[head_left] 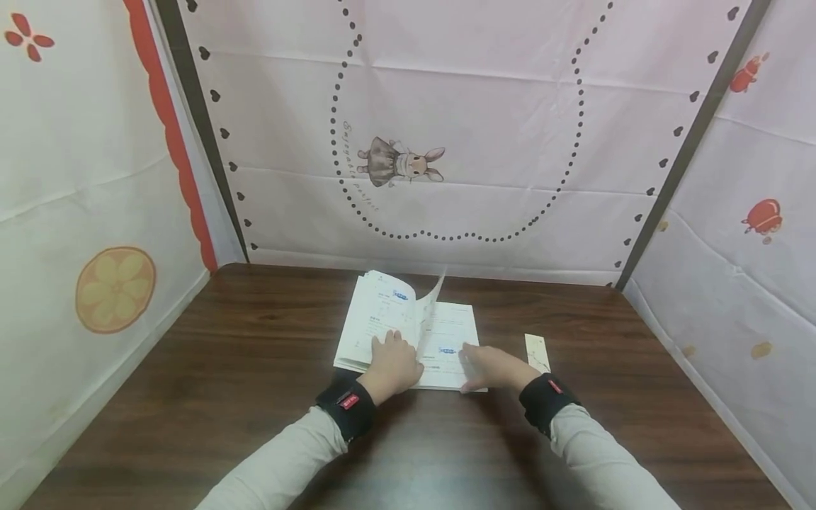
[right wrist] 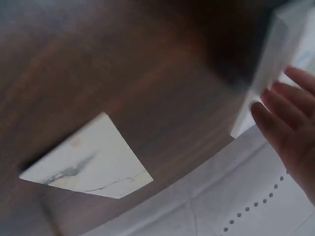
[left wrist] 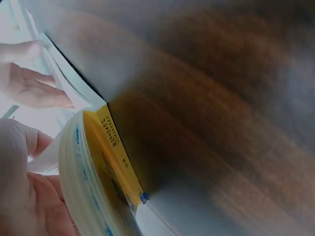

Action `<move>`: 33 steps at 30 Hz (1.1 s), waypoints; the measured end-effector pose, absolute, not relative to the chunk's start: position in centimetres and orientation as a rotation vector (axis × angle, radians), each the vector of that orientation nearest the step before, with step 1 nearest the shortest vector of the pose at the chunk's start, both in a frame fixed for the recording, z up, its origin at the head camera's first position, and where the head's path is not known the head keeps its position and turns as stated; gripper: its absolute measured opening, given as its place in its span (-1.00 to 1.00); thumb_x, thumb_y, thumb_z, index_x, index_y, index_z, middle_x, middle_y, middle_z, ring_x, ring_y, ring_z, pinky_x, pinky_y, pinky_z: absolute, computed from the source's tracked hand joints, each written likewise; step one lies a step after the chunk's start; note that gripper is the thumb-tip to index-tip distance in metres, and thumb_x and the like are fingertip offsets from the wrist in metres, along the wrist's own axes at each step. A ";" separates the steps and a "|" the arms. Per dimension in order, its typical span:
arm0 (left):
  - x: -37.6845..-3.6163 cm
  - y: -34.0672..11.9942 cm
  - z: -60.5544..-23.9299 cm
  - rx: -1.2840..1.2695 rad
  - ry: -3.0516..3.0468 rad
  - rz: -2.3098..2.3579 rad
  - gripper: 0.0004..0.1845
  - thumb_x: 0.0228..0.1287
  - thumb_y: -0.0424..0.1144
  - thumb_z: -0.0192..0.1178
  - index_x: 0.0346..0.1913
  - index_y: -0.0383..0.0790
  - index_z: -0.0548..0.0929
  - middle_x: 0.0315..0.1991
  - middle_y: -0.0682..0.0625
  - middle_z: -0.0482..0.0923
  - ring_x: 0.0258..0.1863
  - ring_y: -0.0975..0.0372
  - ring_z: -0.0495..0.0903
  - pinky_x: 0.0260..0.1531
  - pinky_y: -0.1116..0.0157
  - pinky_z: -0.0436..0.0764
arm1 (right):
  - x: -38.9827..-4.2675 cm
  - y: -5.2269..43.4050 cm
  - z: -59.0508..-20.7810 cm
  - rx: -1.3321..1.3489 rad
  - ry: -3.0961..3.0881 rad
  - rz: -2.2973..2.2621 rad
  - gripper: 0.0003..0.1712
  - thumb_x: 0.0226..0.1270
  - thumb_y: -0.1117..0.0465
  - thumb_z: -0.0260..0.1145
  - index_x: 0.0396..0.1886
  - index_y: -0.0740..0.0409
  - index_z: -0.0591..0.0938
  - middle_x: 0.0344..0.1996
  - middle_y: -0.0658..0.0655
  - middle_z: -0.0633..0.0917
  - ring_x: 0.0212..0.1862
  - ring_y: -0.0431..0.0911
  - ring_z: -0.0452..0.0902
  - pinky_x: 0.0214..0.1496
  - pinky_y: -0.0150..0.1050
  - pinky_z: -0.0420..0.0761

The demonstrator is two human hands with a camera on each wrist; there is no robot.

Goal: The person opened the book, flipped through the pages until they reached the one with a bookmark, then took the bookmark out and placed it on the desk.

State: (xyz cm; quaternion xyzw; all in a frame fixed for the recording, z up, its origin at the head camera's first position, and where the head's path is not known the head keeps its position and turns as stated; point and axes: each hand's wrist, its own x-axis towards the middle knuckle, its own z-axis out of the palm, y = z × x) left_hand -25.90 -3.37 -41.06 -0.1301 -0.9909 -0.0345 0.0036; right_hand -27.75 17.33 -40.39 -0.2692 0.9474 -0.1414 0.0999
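Observation:
An open book [head_left: 452,336] with printed white pages lies on the table, one loose page [head_left: 428,312] standing up near its fold. My left hand [head_left: 392,365] rests on the left-hand pages, fingers spread toward the top and thumb near the fold. In the left wrist view, the yellow cover [left wrist: 115,140] shows beneath the bent block of pages. My right hand [head_left: 494,367] is at the right edge of the book, its fingertips over the margin. The right wrist view shows that hand [right wrist: 293,115] with loosely extended fingers beside the page edges.
A cream card [head_left: 537,352] with a branch drawing lies right of the book, partly behind the right wrist. The dark wooden table [head_left: 268,340] is bordered by a printed cloth [head_left: 484,142] at the back and cloth walls on both sides.

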 end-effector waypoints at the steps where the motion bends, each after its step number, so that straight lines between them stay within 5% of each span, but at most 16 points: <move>1: -25.8 -3.5 -41.0 -0.405 -3.117 -0.153 -0.58 0.26 -0.07 0.05 -0.13 -0.42 0.63 0.00 -0.30 0.55 0.10 -0.08 0.43 0.17 -0.18 0.30 | -27.8 17.3 -40.6 -0.805 2.797 -0.382 -0.10 0.00 0.04 0.50 0.23 0.47 0.37 0.18 0.39 0.51 0.20 0.19 0.46 0.27 0.03 0.40; 6: -25.9 -4.4 -40.4 -0.408 -3.107 -0.512 -0.54 0.39 -0.14 -0.12 0.03 -0.50 0.53 0.10 -0.35 0.49 0.23 -0.11 0.38 0.28 -0.15 0.20 | -27.7 17.4 -41.3 -0.754 2.850 -0.340 -0.06 -0.09 0.00 0.55 0.22 0.42 0.40 0.11 0.33 0.57 0.09 0.14 0.52 0.21 0.01 0.46; 7: -26.0 -4.7 -40.4 -0.391 -3.088 -0.633 -0.54 0.40 -0.15 -0.14 0.08 -0.51 0.50 0.08 -0.35 0.52 0.18 -0.11 0.44 0.23 -0.10 0.30 | -27.7 17.4 -41.4 -0.737 2.848 -0.342 -0.05 -0.09 -0.01 0.55 0.23 0.41 0.40 0.14 0.32 0.56 0.11 0.15 0.51 0.23 0.02 0.45; 10: -26.2 -5.9 -40.6 -0.306 -2.954 -1.031 -0.55 0.36 -0.24 -0.07 0.18 -0.50 0.42 -0.01 -0.33 0.58 -0.11 -0.04 0.62 -0.11 0.11 0.56 | -27.7 17.7 -41.4 -0.699 2.826 -0.357 -0.03 -0.07 -0.02 0.53 0.28 0.37 0.36 0.21 0.30 0.50 0.21 0.18 0.43 0.27 0.06 0.39; 13: -26.4 -7.0 -40.9 -0.205 -2.776 -1.308 -0.47 0.21 -0.34 0.08 0.25 -0.45 0.35 -0.04 -0.30 0.59 -0.30 0.03 0.64 -0.45 0.30 0.51 | -27.7 17.9 -41.3 -0.682 2.801 -0.356 -0.02 -0.05 0.01 0.52 0.32 0.33 0.33 0.26 0.29 0.46 0.26 0.19 0.38 0.29 0.08 0.36; 16: -26.4 -7.6 -40.9 -0.128 -2.673 -1.369 -0.31 0.10 -0.37 0.19 0.32 -0.38 0.24 0.06 -0.32 0.53 -0.16 0.02 0.63 -0.39 0.37 0.49 | -27.8 18.0 -41.3 -0.683 2.778 -0.340 -0.02 -0.05 0.05 0.53 0.34 0.32 0.31 0.28 0.28 0.44 0.26 0.20 0.37 0.30 0.08 0.35; 21: -25.9 -8.0 -40.7 -0.100 -2.570 -1.334 -0.08 -0.02 -0.49 0.23 0.43 -0.25 0.02 -0.08 -0.36 0.57 -0.28 -0.03 0.62 -0.45 0.24 0.53 | -27.7 18.1 -40.8 -0.689 2.736 -0.385 -0.06 -0.04 0.09 0.52 0.34 0.28 0.33 0.32 0.28 0.39 0.31 0.20 0.32 0.32 0.10 0.31; 22: -25.8 -8.0 -40.7 -0.125 -2.566 -1.285 -0.03 -0.04 -0.54 0.22 0.45 -0.21 -0.02 -0.07 -0.36 0.56 -0.20 -0.06 0.61 -0.34 0.17 0.57 | -27.6 18.1 -40.7 -0.682 2.729 -0.403 -0.07 -0.04 0.10 0.52 0.33 0.27 0.34 0.33 0.27 0.38 0.32 0.20 0.31 0.33 0.11 0.30; 24: -25.6 -8.1 -40.9 -0.188 -2.576 -1.147 0.07 -0.11 -0.62 0.21 0.48 -0.12 -0.11 0.02 -0.36 0.49 0.08 -0.15 0.49 0.02 0.02 0.50 | -27.5 18.1 -40.5 -0.679 2.718 -0.418 -0.08 -0.04 0.11 0.53 0.33 0.27 0.35 0.32 0.28 0.38 0.32 0.19 0.30 0.33 0.11 0.29; 26: -25.4 -8.2 -41.1 -0.216 -2.601 -0.952 0.15 -0.15 -0.62 0.25 0.49 -0.03 -0.13 0.21 -0.37 0.32 0.35 -0.22 0.14 0.29 -0.16 0.16 | -27.5 18.1 -40.3 -0.670 2.706 -0.436 -0.08 -0.05 0.11 0.53 0.33 0.27 0.35 0.32 0.28 0.39 0.33 0.18 0.30 0.34 0.10 0.28; 29: -25.3 -8.2 -41.1 -0.247 -2.647 -0.640 0.14 -0.13 -0.57 0.31 0.49 0.10 -0.06 0.43 -0.33 -0.02 0.45 -0.25 -0.35 0.29 -0.34 -0.25 | -27.7 18.1 -40.1 -0.673 2.685 -0.447 -0.09 -0.03 0.10 0.52 0.33 0.25 0.35 0.32 0.27 0.39 0.33 0.17 0.30 0.34 0.10 0.28; 33: -25.3 -8.1 -41.1 -0.497 -2.690 -0.250 -0.03 -0.01 -0.56 0.25 0.44 0.16 0.14 0.50 -0.23 -0.18 0.46 -0.24 -0.34 0.25 -0.38 -0.21 | -28.1 18.1 -40.0 -0.674 2.674 -0.454 -0.12 0.00 0.09 0.50 0.33 0.20 0.37 0.35 0.23 0.37 0.35 0.15 0.27 0.36 0.09 0.27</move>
